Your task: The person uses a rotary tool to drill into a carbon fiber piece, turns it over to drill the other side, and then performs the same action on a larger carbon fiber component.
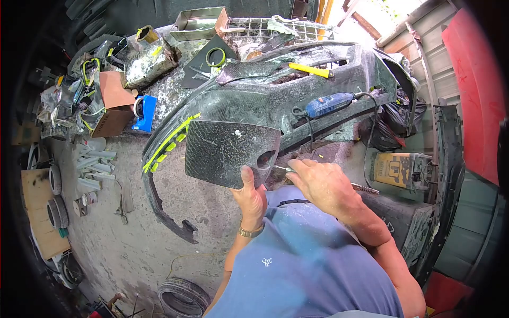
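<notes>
My left hand (251,200) grips the lower edge of a dark carbon-fibre panel (225,151), its thumb on the front face. The panel is dusty and has a round hole near its right edge. My right hand (323,183) is closed around a slim rotary tool handpiece (288,169), mostly hidden by the fingers. Its thin metal tip points left at the panel's edge beside the hole; contact cannot be made out. A spring-wrapped flexible shaft (365,188) shows behind my right wrist.
Beyond the panel lies a large dusty car bumper (244,103) carrying a blue power tool (328,104) and a yellow-handled tool (310,69). A cardboard box (112,117) and blue tape dispenser (145,113) stand left. A tyre (184,298) lies on the floor.
</notes>
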Tool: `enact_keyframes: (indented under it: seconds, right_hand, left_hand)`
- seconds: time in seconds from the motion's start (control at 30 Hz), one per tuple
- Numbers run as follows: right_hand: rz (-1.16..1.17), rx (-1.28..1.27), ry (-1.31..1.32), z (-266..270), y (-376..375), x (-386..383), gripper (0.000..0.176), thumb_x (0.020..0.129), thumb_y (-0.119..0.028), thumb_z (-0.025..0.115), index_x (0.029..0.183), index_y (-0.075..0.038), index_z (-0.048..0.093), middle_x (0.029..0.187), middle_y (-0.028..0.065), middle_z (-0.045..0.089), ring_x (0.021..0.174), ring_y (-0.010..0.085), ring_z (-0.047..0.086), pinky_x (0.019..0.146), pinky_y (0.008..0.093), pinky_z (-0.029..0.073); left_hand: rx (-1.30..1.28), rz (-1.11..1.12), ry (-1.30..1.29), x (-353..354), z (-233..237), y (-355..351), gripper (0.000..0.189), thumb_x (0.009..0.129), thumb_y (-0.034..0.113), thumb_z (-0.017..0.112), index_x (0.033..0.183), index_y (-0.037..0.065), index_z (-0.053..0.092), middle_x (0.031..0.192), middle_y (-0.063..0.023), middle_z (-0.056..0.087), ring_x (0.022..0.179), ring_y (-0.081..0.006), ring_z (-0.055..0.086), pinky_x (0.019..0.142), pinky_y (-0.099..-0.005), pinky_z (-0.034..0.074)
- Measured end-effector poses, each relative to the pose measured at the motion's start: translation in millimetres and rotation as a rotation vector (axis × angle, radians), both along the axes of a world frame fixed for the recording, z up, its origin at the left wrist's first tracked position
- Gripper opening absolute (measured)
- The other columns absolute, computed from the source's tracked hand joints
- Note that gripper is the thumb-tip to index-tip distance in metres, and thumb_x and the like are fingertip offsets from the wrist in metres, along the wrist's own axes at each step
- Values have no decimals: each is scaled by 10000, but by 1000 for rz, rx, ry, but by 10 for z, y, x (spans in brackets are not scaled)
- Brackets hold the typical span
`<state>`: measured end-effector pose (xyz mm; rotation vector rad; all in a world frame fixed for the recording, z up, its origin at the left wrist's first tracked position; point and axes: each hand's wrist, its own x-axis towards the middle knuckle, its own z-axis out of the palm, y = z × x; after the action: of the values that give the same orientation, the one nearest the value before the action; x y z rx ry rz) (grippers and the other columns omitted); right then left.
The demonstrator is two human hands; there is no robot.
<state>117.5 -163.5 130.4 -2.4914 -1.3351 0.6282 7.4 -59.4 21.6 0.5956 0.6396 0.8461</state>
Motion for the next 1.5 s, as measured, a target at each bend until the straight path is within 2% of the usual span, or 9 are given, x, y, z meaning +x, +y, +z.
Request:
enact_keyframes:
  seconds: [0.03, 0.37, 0.7, 0.83, 1.07, 1.27, 1.33, 1.37, 1.5]
  right_hand:
    - [4, -6, 4, 3, 3, -3, 248, 959, -287, 519, 967, -41, 550, 828, 157, 645, 737, 365, 655, 621, 468, 518]
    - [17, -7, 21, -15, -7, 18, 260, 958, -301, 526, 971, -44, 562, 833, 152, 654, 749, 363, 659, 629, 462, 524]
    - [-32, 44, 37, 35, -108, 0, 288, 934, -292, 572, 1111, -65, 596, 876, 147, 672, 772, 372, 648, 643, 469, 512]
    - [1, 50, -3, 22, -67, -63, 236, 951, -290, 532, 941, -55, 557, 787, 148, 643, 710, 357, 655, 602, 454, 519]
    - [-16, 22, -39, -43, -46, -68, 243, 950, -293, 534, 932, -52, 555, 787, 141, 639, 709, 349, 659, 597, 449, 522]
    - [10, 184, 9, -50, -96, -40, 202, 945, -246, 553, 934, -45, 535, 783, 156, 642, 707, 370, 642, 579, 450, 508]
    - [9, 233, 71, -42, -133, 4, 198, 943, -237, 563, 934, -42, 525, 784, 163, 640, 705, 378, 634, 574, 454, 499]
    - [-1, 279, 132, -36, -144, 23, 197, 941, -227, 573, 934, -39, 515, 785, 169, 638, 702, 387, 627, 568, 459, 491]
    - [-50, 238, 216, -61, -173, -62, 202, 932, -230, 589, 952, -37, 534, 786, 190, 626, 730, 406, 601, 602, 496, 436]
  left_hand:
    - [-68, -29, -50, -14, 0, -2, 532, 922, 189, 663, 1365, 87, 388, 1315, -95, 504, 1183, -221, 518, 1015, -417, 444]
    - [-34, -32, -71, -13, 38, -33, 512, 922, 172, 661, 1350, 77, 399, 1306, -96, 507, 1170, -218, 525, 1012, -422, 446]
    - [-42, 23, 65, 13, 104, 10, 485, 915, 273, 676, 1302, 82, 456, 1194, -63, 562, 950, -148, 610, 655, -254, 536]
    - [-1, 30, 93, 15, 196, -60, 550, 907, 286, 684, 1340, 97, 402, 1169, -64, 557, 899, -126, 608, 478, -195, 495]
    - [30, 50, 103, -6, 132, -90, 574, 909, 281, 681, 1360, 111, 370, 1184, -62, 547, 900, -122, 606, 483, -188, 501]
    - [-4, 36, 64, -15, 159, -7, 498, 937, 276, 641, 1336, 97, 403, 1201, -69, 548, 917, -139, 615, 518, -214, 518]
    - [-109, 10, 38, -12, 163, 65, 482, 957, 310, 604, 1338, 80, 421, 1219, -81, 561, 982, -170, 619, 671, -277, 557]
    - [-159, 45, 29, 23, 133, 86, 483, 971, 381, 550, 1307, 41, 479, 1258, -83, 563, 1118, -224, 565, 950, -398, 471]
    - [-286, 40, -33, 35, 67, 206, 432, 966, 267, 573, 1302, 12, 481, 1240, -97, 577, 1094, -205, 589, 925, -378, 496]
